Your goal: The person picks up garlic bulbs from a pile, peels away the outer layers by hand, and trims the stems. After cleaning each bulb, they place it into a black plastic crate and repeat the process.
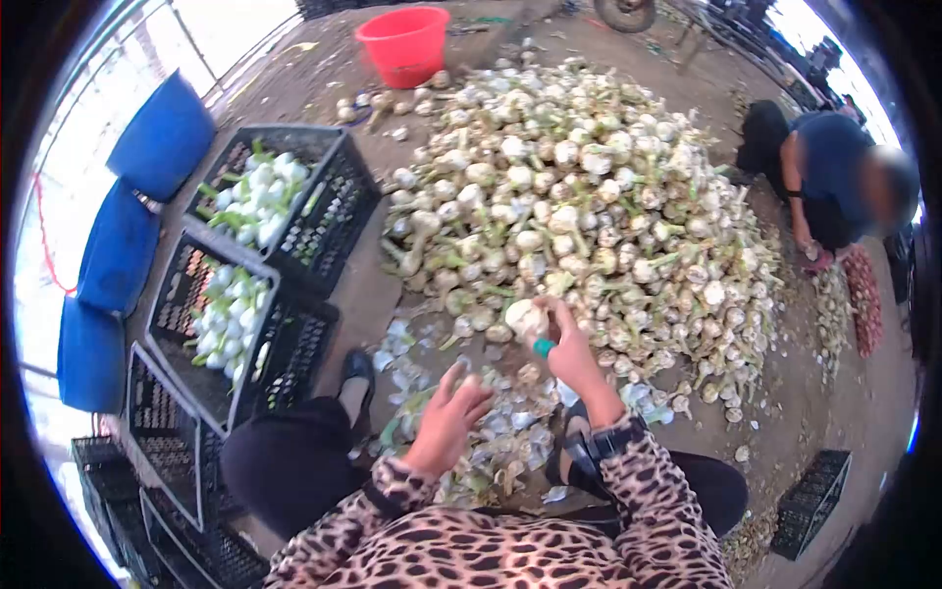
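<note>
My right hand (574, 355) grips a pale garlic bulb (526, 319) at the near edge of a large heap of garlic (589, 196). A green wrap covers the tip of its thumb. To the left and a little nearer me, my left hand (449, 417) is raised with its fingers apart and slightly blurred, holding nothing that I can see. Below both hands, papery peeled skins (505, 432) litter the ground between my feet.
At my left, black crates (339, 211) hold clean white bulbs (260, 201) with green stems. Blue drums (162, 137) stand behind them. A red tub (404, 44) sits beyond the heap. Another person (834, 167) crouches at right beside a reddish pile (863, 299). A black crate (811, 503) lies at lower right.
</note>
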### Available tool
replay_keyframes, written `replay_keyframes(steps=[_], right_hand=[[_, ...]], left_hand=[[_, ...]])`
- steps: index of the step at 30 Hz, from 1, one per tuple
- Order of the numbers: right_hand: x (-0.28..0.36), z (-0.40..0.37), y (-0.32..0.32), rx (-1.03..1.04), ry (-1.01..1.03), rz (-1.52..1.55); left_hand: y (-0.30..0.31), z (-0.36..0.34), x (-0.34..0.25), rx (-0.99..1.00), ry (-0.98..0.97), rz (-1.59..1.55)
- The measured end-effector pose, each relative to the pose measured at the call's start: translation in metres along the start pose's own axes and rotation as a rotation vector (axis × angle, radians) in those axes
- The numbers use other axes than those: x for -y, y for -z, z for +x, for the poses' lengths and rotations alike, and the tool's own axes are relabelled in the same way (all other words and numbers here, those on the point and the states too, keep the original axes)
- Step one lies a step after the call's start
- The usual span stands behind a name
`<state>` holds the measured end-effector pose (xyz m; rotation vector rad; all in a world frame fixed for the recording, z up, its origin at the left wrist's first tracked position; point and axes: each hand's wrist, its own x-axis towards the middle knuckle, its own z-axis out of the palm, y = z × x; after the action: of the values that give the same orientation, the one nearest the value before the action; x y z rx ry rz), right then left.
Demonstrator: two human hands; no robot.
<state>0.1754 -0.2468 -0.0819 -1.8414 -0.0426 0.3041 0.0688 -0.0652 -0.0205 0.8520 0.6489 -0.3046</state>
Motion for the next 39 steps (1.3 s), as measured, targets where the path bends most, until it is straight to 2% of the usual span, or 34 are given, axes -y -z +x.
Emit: replay_keyframes(steps=[1,3,4,8,11,12,16,19,22,28,31,34,37,39], right_hand=[[0.033,-0.022,-0.012,0.131,-0.045,0.087],[0.058,-0.056,-0.028,0.268,0.108,-0.023],[0.071,-0.069,-0.03,0.244,0.259,-0.157],[0.08,-0.104,-0.04,-0.005,0.171,0.519],[0.08,-0.121,-0.029,0.03,-0.201,0.63],[0.084,-0.123,-0.029,0.085,-0.343,0.804],[0.093,-0.13,-0.04,0.106,-0.462,0.748],[0.097,-0.128,-0.05,0.082,-0.482,0.839],[0.108,-0.13,-0.053,0.109,-0.422,0.874],[0.106,-0.134,-0.053,0.145,-0.281,0.802],[0.108,-0.137,-0.051,0.139,-0.185,0.657],[0.108,-0.136,-0.042,0.142,-0.129,0.512],[0.1,-0.135,-0.031,0.189,-0.03,0.382],[0.097,-0.134,-0.028,0.177,-0.036,0.337]], left_hand=[[0.001,-0.001,-0.001,0.032,0.022,-0.066],[0.004,-0.004,-0.006,0.236,-0.004,-0.143],[0.008,-0.008,-0.009,0.287,-0.051,-0.067],[-0.001,-0.036,-0.019,0.323,-0.121,0.022],[0.007,-0.037,-0.015,0.444,-0.459,0.266],[0.009,-0.037,-0.012,0.422,-0.462,0.26],[0.02,-0.041,-0.011,0.318,-0.62,0.747],[0.025,-0.045,-0.013,0.277,-0.883,0.942],[0.025,-0.052,-0.017,0.274,-0.871,0.875],[0.029,-0.059,-0.021,0.364,-0.654,0.614],[0.03,-0.06,-0.024,0.441,-0.606,0.521],[0.025,-0.067,-0.029,0.487,-0.489,0.418],[0.025,-0.064,-0.021,0.377,-0.264,0.171],[0.025,-0.062,-0.022,0.428,-0.139,0.057]])
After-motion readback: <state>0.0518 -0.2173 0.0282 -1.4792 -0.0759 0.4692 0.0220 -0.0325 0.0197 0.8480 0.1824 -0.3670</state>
